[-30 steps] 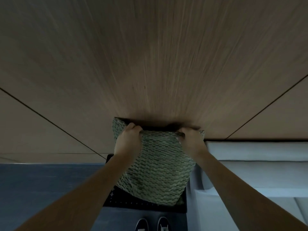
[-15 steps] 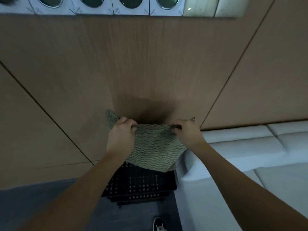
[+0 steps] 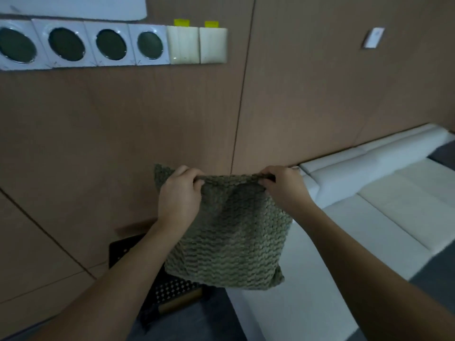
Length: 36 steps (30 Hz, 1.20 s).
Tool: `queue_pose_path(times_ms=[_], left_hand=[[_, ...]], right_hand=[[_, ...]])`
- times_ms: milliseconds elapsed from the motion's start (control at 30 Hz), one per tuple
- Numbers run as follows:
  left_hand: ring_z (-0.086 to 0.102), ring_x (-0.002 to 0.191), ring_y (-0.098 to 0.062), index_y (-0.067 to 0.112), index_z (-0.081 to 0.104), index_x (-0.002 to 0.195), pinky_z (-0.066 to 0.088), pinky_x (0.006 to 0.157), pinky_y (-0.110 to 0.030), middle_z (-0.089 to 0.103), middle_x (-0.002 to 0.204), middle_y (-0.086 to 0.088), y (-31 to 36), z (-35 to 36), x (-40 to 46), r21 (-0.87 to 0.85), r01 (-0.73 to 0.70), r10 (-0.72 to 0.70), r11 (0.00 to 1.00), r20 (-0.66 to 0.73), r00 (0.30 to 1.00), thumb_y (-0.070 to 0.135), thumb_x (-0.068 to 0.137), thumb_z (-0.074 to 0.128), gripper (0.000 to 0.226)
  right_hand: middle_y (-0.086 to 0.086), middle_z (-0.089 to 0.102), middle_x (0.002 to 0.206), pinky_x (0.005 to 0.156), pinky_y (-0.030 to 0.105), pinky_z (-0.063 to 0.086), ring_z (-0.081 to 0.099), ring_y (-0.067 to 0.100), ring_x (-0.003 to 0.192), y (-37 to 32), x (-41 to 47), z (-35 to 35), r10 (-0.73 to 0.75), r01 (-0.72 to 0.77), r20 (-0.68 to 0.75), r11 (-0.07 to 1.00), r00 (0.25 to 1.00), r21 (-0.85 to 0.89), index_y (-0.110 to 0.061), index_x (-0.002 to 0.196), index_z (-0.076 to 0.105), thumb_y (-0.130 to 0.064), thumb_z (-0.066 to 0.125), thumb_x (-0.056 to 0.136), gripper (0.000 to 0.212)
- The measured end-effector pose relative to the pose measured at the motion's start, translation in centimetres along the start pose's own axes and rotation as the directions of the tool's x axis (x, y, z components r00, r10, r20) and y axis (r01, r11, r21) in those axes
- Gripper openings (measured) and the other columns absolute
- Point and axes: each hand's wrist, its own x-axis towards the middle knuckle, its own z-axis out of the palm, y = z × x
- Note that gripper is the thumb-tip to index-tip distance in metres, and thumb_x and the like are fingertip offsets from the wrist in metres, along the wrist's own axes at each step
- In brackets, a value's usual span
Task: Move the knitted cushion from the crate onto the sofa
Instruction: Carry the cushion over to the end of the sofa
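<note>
The grey-green knitted cushion (image 3: 234, 237) hangs in the air in front of me, held by its top edge. My left hand (image 3: 179, 195) grips the top left corner and my right hand (image 3: 283, 188) grips the top right corner. Below and behind the cushion stands the black perforated crate (image 3: 170, 289), mostly hidden by my left arm and the cushion. The white sofa (image 3: 384, 205) stretches away to the right, its near armrest just under the cushion's right side.
A brown wood-panelled wall (image 3: 295, 94) stands close ahead. A row of white plates with dark round inserts (image 3: 66, 44) and cream switches (image 3: 197, 45) is mounted high on it. Grey carpet (image 3: 187, 321) covers the floor beside the crate.
The cushion has risen out of the crate and shifted right toward the sofa. My view has tilted up and right, showing the wall fittings and more of the sofa.
</note>
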Motion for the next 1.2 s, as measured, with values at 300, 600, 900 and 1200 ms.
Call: queue_pose_path(times_ms=[300, 600, 900, 1200], left_hand=[[0.061, 0.085, -0.024, 0.013, 0.069, 0.1, 0.048, 0.069, -0.033, 0.064, 0.1, -0.004, 17.3, 9.1, -4.7, -0.059, -0.13, 0.133, 0.99, 0.059, 0.989, 0.015, 0.09, 0.061, 0.013], [0.053, 0.074, -0.019, 0.01, 0.07, 0.097, 0.04, 0.063, -0.029, 0.065, 0.096, -0.007, 36.2, 19.4, -9.6, -0.141, -0.23, 0.242, 0.963, 0.074, 0.968, 0.01, 0.089, 0.061, 0.012], [0.061, 0.088, -0.022, 0.01, 0.071, 0.099, 0.045, 0.071, -0.029, 0.067, 0.103, -0.006, 50.4, 31.9, -9.5, -0.24, -0.273, 0.311, 0.932, 0.135, 0.941, 0.01, 0.089, 0.06, 0.014], [0.058, 0.083, -0.019, 0.012, 0.07, 0.096, 0.039, 0.068, -0.026, 0.066, 0.1, -0.005, 63.7, 48.2, -5.5, -0.3, -0.307, 0.373, 0.903, 0.198, 0.906, 0.011, 0.089, 0.06, 0.012]], right_hand=[[0.004, 0.07, 0.079, 0.077, 0.041, 0.056, 0.066, 0.025, 0.079, 13.0, -10.7, -13.4, 0.166, -0.173, -0.141, 0.984, 0.976, -0.04, -0.015, 0.099, 0.071, -0.014, 0.061, 0.088, 0.014], [0.003, 0.068, 0.077, 0.075, 0.042, 0.056, 0.064, 0.024, 0.078, 27.0, -19.3, -28.3, 0.222, -0.244, -0.206, 0.966, 0.953, -0.086, -0.013, 0.101, 0.071, -0.013, 0.06, 0.089, 0.016], [0.006, 0.072, 0.088, 0.076, 0.037, 0.054, 0.064, 0.023, 0.082, 42.2, -21.9, -37.9, 0.321, -0.358, -0.291, 0.93, 0.902, -0.083, -0.014, 0.099, 0.072, -0.011, 0.059, 0.087, 0.018], [0.001, 0.067, 0.077, 0.07, 0.042, 0.057, 0.065, 0.024, 0.074, 60.0, -19.2, -47.0, 0.388, -0.439, -0.272, 0.884, 0.881, -0.16, -0.016, 0.098, 0.072, -0.013, 0.059, 0.086, 0.017]])
